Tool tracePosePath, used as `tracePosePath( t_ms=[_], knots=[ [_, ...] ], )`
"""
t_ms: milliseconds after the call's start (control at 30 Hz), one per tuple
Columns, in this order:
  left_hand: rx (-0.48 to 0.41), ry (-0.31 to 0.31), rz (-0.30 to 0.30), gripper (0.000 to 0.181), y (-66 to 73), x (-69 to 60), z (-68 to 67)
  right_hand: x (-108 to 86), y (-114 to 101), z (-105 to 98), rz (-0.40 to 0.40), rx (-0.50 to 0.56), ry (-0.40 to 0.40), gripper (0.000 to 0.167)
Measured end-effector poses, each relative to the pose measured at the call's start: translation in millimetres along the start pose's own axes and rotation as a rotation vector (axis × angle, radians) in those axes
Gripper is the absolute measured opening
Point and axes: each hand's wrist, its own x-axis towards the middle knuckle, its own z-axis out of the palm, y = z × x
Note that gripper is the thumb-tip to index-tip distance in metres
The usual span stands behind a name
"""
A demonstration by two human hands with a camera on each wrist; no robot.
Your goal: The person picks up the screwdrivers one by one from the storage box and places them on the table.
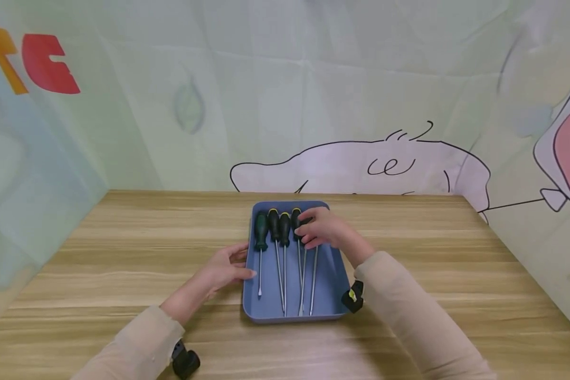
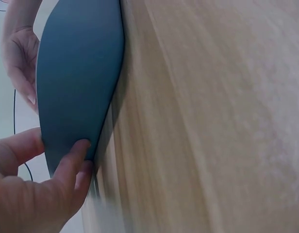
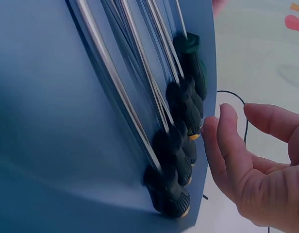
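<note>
Left hand (image 1: 223,269) is at the left wall of the blue tray (image 1: 330,285), its forearm reaching in from the near left; thumb lies at the rim and fingertips bear on the outer face, so that the wall is pinched between them. Right hand (image 1: 323,229) is over the far right part of the tray, its forearm coming from the near right; its fingers are loosely bent and somewhat spread, thumb apart from the forefinger, nothing between them in the right wrist view.

Six screwdrivers (image 1: 285,232) lie in the tray, handles at the far end, tips toward the near end; the leftmost has a dark green handle (image 1: 261,232) and a shorter shaft; the others have black handles, several with yellow ends; the fourth and fifth shafts from the left converge toward the near end.

Right hand hides most of the two rightmost handles from the head view; a black device (image 1: 353,296) at the right sleeve overlaps the tray's near right edge there; a second black device (image 1: 185,361) is at the left sleeve. The tray rests on a wood-grain table (image 1: 408,227); a printed backdrop (image 1: 275,95) stands beyond the far edge.
</note>
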Motion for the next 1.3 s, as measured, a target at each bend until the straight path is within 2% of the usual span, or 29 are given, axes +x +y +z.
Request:
tracePosePath(
  t_ms=[367,900,1067,1300],
  knots=[
    [-0.023,-0.014,0.008,0.071,0.2,-0.1,0.1,7.5,1,13,0.008,0.052,0.021,0.048],
    [-0.035,0.004,0.004,0.071,0.4,-1.4,1.8,19.6,3,25,0.037,0.012,0.073,0.049],
    [-0.033,0.007,0.003,0.071,-0.1,-0.9,2.7,21.0,4,29,0.013,-0.031,0.097,0.053],
    [-0.041,0.005,0.004,0.071,0.8,-1.2,3.1,24.3,3,37,-0.008,-0.142,0.155,0.059]
  ],
)
